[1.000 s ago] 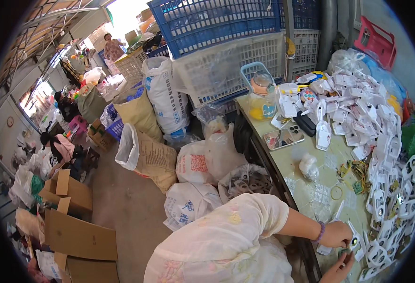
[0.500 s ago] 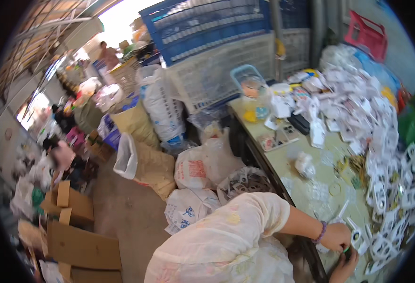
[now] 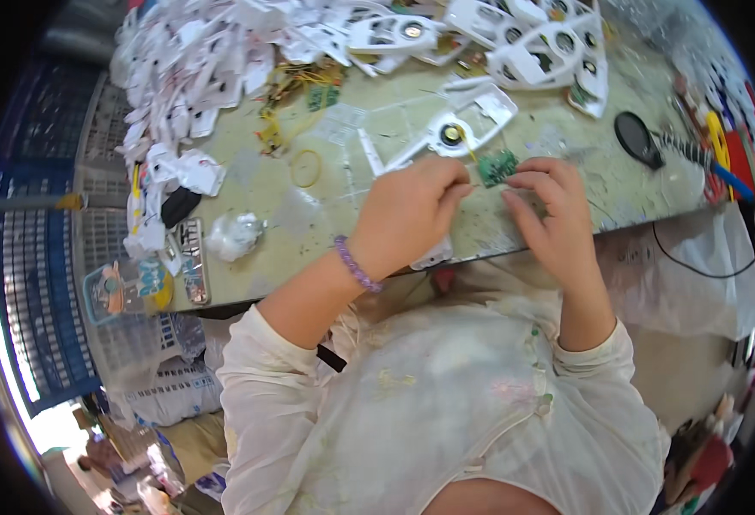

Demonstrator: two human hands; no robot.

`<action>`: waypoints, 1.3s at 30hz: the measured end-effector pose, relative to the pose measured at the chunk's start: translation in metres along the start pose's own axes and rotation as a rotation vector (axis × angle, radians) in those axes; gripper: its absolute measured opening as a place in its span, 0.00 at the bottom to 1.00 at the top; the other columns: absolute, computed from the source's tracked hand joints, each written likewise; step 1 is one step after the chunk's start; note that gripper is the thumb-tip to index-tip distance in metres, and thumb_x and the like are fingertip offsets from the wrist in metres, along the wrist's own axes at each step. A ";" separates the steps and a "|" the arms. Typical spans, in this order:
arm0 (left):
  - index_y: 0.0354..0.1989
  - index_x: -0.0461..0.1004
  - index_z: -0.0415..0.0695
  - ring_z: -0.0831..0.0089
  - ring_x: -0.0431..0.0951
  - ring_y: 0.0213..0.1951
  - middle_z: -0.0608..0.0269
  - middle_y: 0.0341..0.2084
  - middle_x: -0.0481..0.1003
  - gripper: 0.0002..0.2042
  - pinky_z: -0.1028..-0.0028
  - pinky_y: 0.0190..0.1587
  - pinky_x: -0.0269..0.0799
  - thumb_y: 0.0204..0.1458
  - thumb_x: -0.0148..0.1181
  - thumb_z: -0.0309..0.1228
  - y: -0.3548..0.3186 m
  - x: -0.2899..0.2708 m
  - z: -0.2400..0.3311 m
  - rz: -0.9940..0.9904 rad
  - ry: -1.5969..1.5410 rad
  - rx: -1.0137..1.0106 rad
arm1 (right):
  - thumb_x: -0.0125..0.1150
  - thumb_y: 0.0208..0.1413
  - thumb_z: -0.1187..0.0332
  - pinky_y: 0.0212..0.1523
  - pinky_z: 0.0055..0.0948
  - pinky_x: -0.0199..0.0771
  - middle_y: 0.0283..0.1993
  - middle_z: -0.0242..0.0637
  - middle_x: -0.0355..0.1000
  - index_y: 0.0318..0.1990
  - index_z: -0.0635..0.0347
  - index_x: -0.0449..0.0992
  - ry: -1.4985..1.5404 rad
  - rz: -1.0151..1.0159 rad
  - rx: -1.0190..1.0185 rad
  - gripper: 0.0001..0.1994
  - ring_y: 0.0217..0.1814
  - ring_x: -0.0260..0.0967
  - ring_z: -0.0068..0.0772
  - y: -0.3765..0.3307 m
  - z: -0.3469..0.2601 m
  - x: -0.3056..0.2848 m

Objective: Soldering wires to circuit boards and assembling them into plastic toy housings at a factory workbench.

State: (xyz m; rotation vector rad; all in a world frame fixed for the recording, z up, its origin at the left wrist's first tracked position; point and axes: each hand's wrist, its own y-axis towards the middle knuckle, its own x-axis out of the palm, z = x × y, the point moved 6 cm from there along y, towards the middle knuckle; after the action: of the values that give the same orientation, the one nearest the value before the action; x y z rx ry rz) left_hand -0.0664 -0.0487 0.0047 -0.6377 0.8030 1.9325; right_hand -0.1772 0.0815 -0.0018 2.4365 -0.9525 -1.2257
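Observation:
A small green circuit board (image 3: pixel 496 167) is at the table's near side, between my two hands. My right hand (image 3: pixel 556 215) has its fingertips at the board's right edge, with thumb and fingers curled in a loose pinch. My left hand (image 3: pixel 416 206), with a purple bead bracelet (image 3: pixel 357 264) on the wrist, is closed just left of the board; whatever its fingertips pinch is too small to make out. Just beyond lies a white plastic housing (image 3: pixel 491 110) with a round speaker (image 3: pixel 451 135) in it. A yellow wire runs from near the speaker toward the board.
White housings (image 3: pixel 390 34) pile along the far side, with a heap of white parts (image 3: pixel 197 77) at the far left. A crumpled clear plastic ball (image 3: pixel 236 236) and phone-like case (image 3: pixel 193 262) lie left. A black round-headed tool (image 3: pixel 639 139) lies right. The table edge (image 3: pixel 618 221) runs before me.
The view has swung from the room at the left to straight down over the table. Both hands have moved slightly apart, and the green circuit board now shows plainly between them.

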 end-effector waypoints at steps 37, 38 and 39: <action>0.27 0.76 0.42 0.61 0.77 0.38 0.60 0.39 0.78 0.05 0.67 0.41 0.73 0.41 0.65 0.24 0.025 0.021 0.007 -0.171 0.105 0.377 | 0.65 0.46 0.70 0.39 0.37 0.68 0.35 0.38 0.74 0.34 0.59 0.78 -0.052 0.033 0.106 0.07 0.38 0.68 0.44 -0.019 -0.001 -0.010; 0.28 0.76 0.42 0.62 0.78 0.38 0.61 0.40 0.78 0.06 0.68 0.39 0.74 0.41 0.66 0.24 0.025 0.021 0.006 -0.165 0.109 0.364 | 0.65 0.46 0.70 0.39 0.37 0.68 0.35 0.38 0.74 0.34 0.59 0.78 -0.055 0.034 0.110 0.07 0.38 0.68 0.44 -0.017 0.001 -0.013; 0.28 0.76 0.42 0.62 0.78 0.38 0.61 0.40 0.78 0.06 0.68 0.39 0.74 0.41 0.66 0.24 0.024 0.021 0.006 -0.167 0.106 0.367 | 0.65 0.46 0.71 0.39 0.37 0.69 0.35 0.39 0.75 0.35 0.59 0.78 -0.016 0.076 0.142 0.08 0.39 0.69 0.44 -0.017 0.006 -0.017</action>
State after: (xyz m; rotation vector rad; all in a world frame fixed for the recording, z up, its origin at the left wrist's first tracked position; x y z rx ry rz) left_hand -0.0981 -0.0413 0.0008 -0.5651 1.1026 1.5585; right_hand -0.1816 0.1058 -0.0028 2.4739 -1.1633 -1.1915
